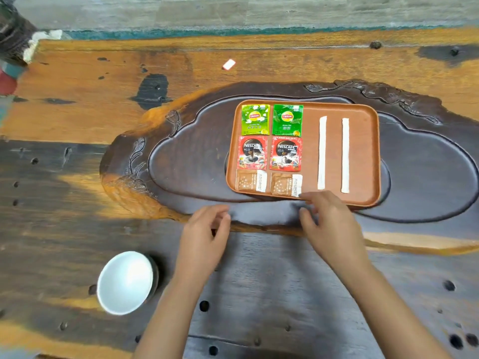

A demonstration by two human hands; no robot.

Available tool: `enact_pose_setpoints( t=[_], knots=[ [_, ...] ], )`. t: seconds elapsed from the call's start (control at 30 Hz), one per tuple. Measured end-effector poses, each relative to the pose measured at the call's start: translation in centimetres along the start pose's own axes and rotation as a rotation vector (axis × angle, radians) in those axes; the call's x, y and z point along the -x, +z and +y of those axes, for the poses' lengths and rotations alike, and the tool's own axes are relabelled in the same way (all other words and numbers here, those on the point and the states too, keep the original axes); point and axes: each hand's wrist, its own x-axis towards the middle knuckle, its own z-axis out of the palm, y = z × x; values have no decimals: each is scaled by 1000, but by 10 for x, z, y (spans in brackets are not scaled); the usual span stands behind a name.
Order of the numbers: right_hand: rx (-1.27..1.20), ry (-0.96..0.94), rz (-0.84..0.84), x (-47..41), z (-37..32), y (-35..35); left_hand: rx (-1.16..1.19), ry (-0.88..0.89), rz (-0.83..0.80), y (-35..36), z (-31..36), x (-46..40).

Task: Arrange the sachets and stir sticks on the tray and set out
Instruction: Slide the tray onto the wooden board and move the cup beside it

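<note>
1. The tray [368, 151] is a rounded rectangle of smooth reddish-brown wood with a low raised rim. It rests in the hollow of a dark carved wooden tea board [181, 156] shaped like a cloud, with leaf carving along its edge.
2. That board lies on a rough slab table [77, 94] — orange and black grain, dotted with small round holes.
3. Six flat sachets fill the tray's 9 o'clock half in three rows of two: two glossy green tea sachets [270, 119] toward 12 o'clock, two red coffee sachets [269, 153] in the middle, two brown sugar sachets [268, 183] with white ends toward 6 o'clock.
4. Two long white paper-wrapped stir sticks [333, 154] lie parallel in the 3 o'clock half, apart from each other.
5. My left hand [204, 237] hovers at 6 o'clock of the tray, fingers loosely curled, holding nothing.
6. My right hand [331, 224] is empty too, its fingertips [307, 195] at the tray's near rim just beside a sugar sachet — whether they touch it, I cannot tell.
7. One smooth white round bowl [125, 282] sits at 8 o'clock.
8. One small white tag [228, 64] lies at 12 o'clock.
</note>
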Motion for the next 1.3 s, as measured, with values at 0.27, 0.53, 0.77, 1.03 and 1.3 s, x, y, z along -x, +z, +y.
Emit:
enact_pose_setpoints(
  t=[0.27,0.53,0.77,1.03,1.3],
  knots=[
    [259,-357,-140,61,-35,73,-397,114,-64,-31,-44,64],
    [452,-520,-332,69,-14,105,-669,37,14,-112,-139,83],
    [566,-581,-416,62,8,117,-657,-144,-126,-140,-181,91],
    [573,-568,-472,62,17,122,-237,-171,-205,-134,-191,108],
    [542,-566,-466,61,23,127,237,-503,-127,-142,-200,113]
  ],
)
